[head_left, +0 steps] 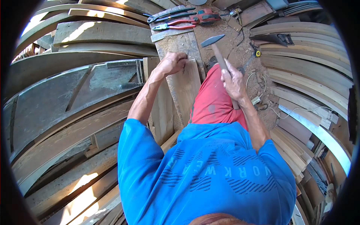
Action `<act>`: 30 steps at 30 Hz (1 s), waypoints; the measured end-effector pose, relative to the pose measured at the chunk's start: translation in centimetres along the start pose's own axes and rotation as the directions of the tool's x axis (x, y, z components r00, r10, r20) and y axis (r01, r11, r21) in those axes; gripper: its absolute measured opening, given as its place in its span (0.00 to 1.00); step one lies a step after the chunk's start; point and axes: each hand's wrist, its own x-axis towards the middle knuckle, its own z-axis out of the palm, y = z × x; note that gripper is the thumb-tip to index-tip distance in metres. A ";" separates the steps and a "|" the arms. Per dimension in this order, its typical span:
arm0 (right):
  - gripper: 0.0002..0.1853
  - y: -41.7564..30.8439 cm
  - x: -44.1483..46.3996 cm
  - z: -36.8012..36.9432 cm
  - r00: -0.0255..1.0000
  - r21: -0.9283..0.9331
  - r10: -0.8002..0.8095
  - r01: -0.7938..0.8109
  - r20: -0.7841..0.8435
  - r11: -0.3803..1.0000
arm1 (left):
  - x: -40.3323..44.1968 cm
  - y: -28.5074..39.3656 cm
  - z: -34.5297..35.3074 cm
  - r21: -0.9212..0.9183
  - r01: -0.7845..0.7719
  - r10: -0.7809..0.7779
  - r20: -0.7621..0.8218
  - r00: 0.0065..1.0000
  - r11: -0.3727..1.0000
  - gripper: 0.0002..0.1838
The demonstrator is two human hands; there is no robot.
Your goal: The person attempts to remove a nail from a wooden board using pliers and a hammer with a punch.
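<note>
My right hand (234, 83) is wrapped round the wooden handle of a hammer (220, 56), whose metal head points up and away from me, above my right leg. My left hand (174, 63) is closed, fingers curled down at the far end of a pale wooden board (188, 84). Whatever those fingers pinch is too small or hidden to make out. The board lies lengthwise on a worn, dusty wooden bench (180, 45) beside my left leg.
Red-handled pliers (182, 24) and a red tool (207, 17) lie across the bench's far end. Stacked planks (101, 33) crowd the left side; curved boards (303, 56) line the right. A yellow tape measure (257, 53) and a white cable (264, 84) are on the dusty floor.
</note>
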 end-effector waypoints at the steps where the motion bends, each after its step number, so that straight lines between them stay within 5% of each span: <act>1: 0.29 -1.0 -0.5 0.2 1.000 -0.015 -0.025 0.025 0.008 1.000 | -0.4 0.3 -0.2 -0.099 0.040 -0.047 -0.068 0.997 0.994 0.09; 4: 0.29 -2.7 -1.2 0.2 1.000 0.014 0.007 -0.007 0.017 1.000 | -1.7 1.4 -0.5 -0.106 0.185 -0.195 -0.094 0.976 0.977 0.08; 7: 0.28 -4.6 -1.0 -0.2 0.997 -0.066 -0.069 0.071 0.027 0.995 | -2.7 0.1 1.3 -0.141 0.155 -0.178 -0.169 0.969 0.978 0.08; 12: 0.29 -9.1 0.0 -0.6 0.937 -0.253 -0.331 0.349 0.110 0.903 | -3.8 -0.9 3.6 -0.394 0.193 -0.306 -0.249 0.919 0.899 0.06; 16: 0.30 -10.5 2.6 0.5 0.863 -0.419 -0.440 0.505 0.247 0.755 | -3.9 -0.2 3.2 -0.413 0.174 -0.293 -0.244 0.925 0.894 0.05; 19: 0.29 -10.6 6.0 1.1 0.886 -0.654 -0.139 0.425 0.443 0.626 | -3.6 -1.3 3.6 -0.355 0.126 -0.227 -0.260 0.938 0.926 0.03; 22: 0.28 -13.3 7.5 0.8 0.885 -0.650 -0.024 0.360 0.465 0.669 | -3.3 -1.9 3.7 -0.307 0.121 -0.201 -0.244 0.949 0.944 0.03; 23: 0.28 -12.6 7.7 0.7 0.871 -0.456 -0.233 0.434 0.432 0.777 | -3.3 -1.9 3.7 -0.306 0.103 -0.184 -0.249 0.951 0.946 0.03; 26: 0.28 -14.4 7.0 1.7 0.956 -0.425 -0.177 0.265 0.235 0.865 | -3.1 -1.1 2.8 -0.293 0.170 -0.231 -0.189 0.954 0.941 0.04; 27: 0.28 -10.5 8.3 1.9 0.860 -0.348 -0.432 0.506 0.270 0.789 | -3.0 -1.4 3.0 -0.299 0.154 -0.218 -0.193 0.957 0.942 0.04; 30: 0.28 -11.3 9.7 0.3 0.838 -0.669 0.047 0.398 0.543 0.628 | -2.8 -2.0 3.3 -0.314 0.143 -0.210 -0.194 0.958 0.939 0.05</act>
